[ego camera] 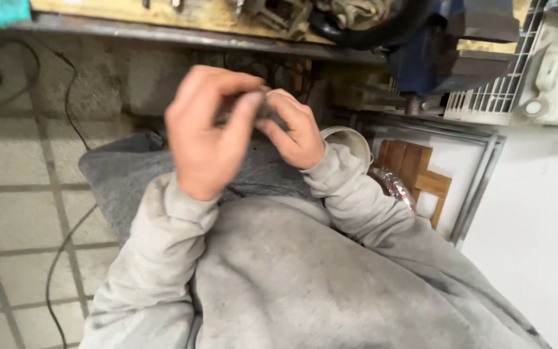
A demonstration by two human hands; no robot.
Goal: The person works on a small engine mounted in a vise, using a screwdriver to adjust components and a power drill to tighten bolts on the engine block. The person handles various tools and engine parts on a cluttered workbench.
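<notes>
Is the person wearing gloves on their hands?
No, the left hand and the right hand are both bare, with grey sleeves reaching only to the wrists.

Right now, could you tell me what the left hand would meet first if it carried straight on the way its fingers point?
The left hand points toward the right hand; it would meet the small dark object pinched between them first, though blur hides what that object is.

I am wearing soft, matt grey cloth sleeves (163, 258). The wood blocks (414, 169) are looking smooth. The floor tiles (14, 213) are looking dull.
</notes>
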